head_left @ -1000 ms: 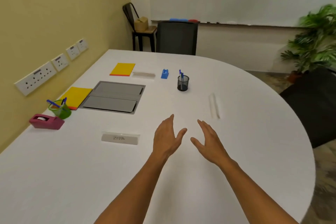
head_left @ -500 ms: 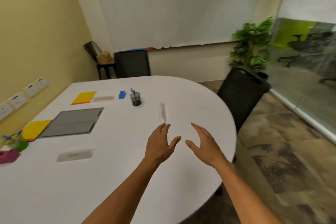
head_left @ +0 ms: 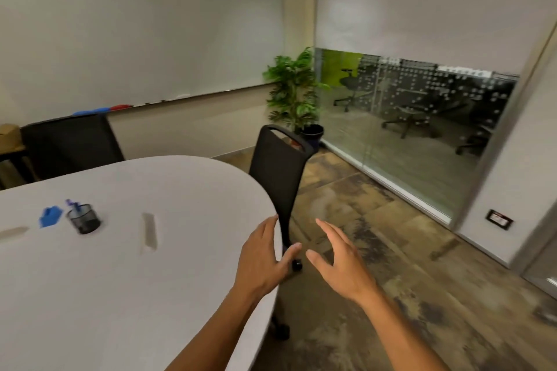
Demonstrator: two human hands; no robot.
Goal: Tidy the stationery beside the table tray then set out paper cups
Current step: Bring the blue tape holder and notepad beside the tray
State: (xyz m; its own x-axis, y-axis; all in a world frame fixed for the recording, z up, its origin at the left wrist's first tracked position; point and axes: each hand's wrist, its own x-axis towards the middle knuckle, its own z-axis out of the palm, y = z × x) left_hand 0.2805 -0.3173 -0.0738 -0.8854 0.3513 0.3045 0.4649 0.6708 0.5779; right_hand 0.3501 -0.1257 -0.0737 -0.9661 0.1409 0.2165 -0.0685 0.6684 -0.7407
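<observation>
Head view: hands over the table edge

Both my hands, left [head_left: 261, 262] and right [head_left: 340, 262], hang spread, holding nothing, at the white table's [head_left: 126, 280] rim beside a black chair [head_left: 278, 172]. Pen cup [head_left: 83, 218] and blue stapler [head_left: 50, 216] sit far left. Since earlier, my view has swung right toward the glass wall [head_left: 422, 135]; the tray is gone from sight.

Evenly lit, soft indoor light, source out of view. Strong motion blur across whole frame: pen cup [head_left: 83, 219], blue item [head_left: 50, 216] and name plate [head_left: 149, 231] on table [head_left: 126, 265] smeared. Hands blurred too, left hand [head_left: 261, 262] less than right hand [head_left: 340, 262]. Faint shadows only. Mild glare and reflections on glass wall [head_left: 422, 117]. Wide-angle bending at edges, wall lines curve
</observation>
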